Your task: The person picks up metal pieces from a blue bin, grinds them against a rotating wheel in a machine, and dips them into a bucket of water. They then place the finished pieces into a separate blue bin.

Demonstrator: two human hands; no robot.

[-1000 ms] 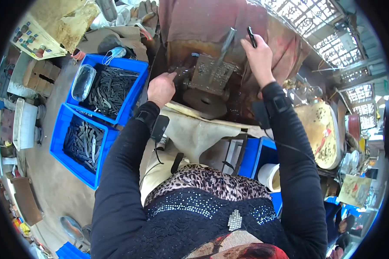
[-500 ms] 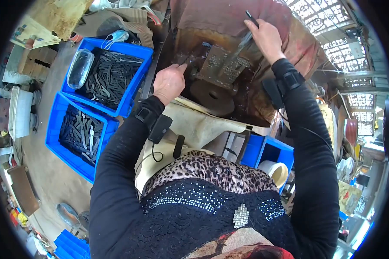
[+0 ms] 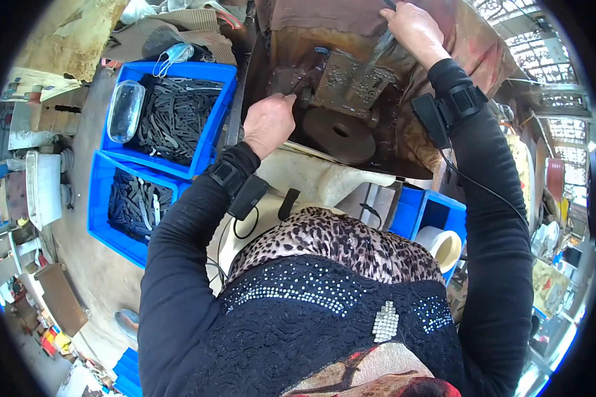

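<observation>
My left hand [image 3: 269, 124] is closed at the near left edge of a wet, rust-brown trough [image 3: 394, 149]. A thin dark rod [image 3: 300, 82] runs from its fingertips into the trough; its far end is hard to make out. My right hand [image 3: 417, 32] is raised at the far side, its fingers pinched on a dark narrow strip [image 3: 389, 4] that the picture's top edge partly cuts off. Below that hand a stream of water [image 3: 380, 47] falls onto a wet metal block [image 3: 338, 81]. A round grinding wheel [image 3: 321, 135] with a central hole lies nearer me, touched by neither hand.
Left of the trough stand two blue crates [image 3: 228, 86] [image 3: 99, 218] full of dark flat strips; a clear plastic container [image 3: 125, 111] rests on the farther one. Reddish-brown cloth [image 3: 473, 73] hangs around the trough. A blue bin [image 3: 407, 212] with a pale roll [image 3: 440, 247] sits at near right.
My right hand has moved farther away with its strip, toward the top edge. My left hand has shifted slightly right. The whole view has shifted a little too.
</observation>
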